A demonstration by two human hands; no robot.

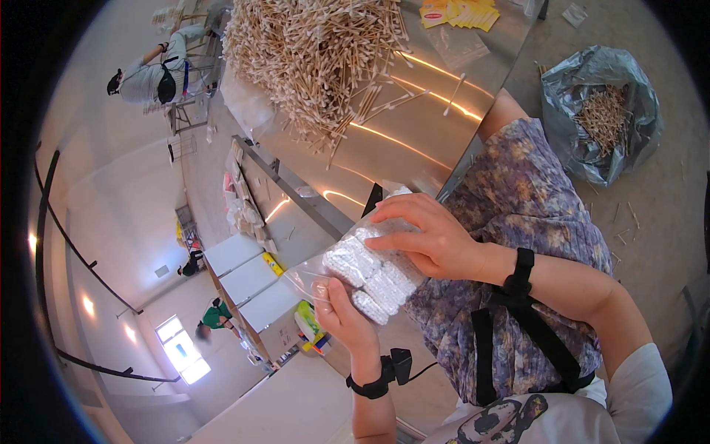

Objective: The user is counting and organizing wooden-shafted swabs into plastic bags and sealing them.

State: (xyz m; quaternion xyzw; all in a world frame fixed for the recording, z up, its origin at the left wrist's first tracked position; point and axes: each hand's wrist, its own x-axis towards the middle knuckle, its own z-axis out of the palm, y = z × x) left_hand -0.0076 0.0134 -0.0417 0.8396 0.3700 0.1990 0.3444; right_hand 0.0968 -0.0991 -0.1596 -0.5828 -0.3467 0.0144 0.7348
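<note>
A clear plastic bag is held up in front of me, packed with bundles of white-tipped cotton swabs. My left hand pinches the bag's lower left side, thumb on top. Across the bag's upper right lies my right hand, its fingers curved over the bundles and gripping the bag from that side; its thumb is hard to make out. Past the hands, a large heap of loose cotton swabs covers the far part of a shiny metal table.
Yellow paper cards and a flat clear bag lie on the metal table. A grey plastic-lined bin with swabs stands on the floor at right. Another table is at left. People work farther off.
</note>
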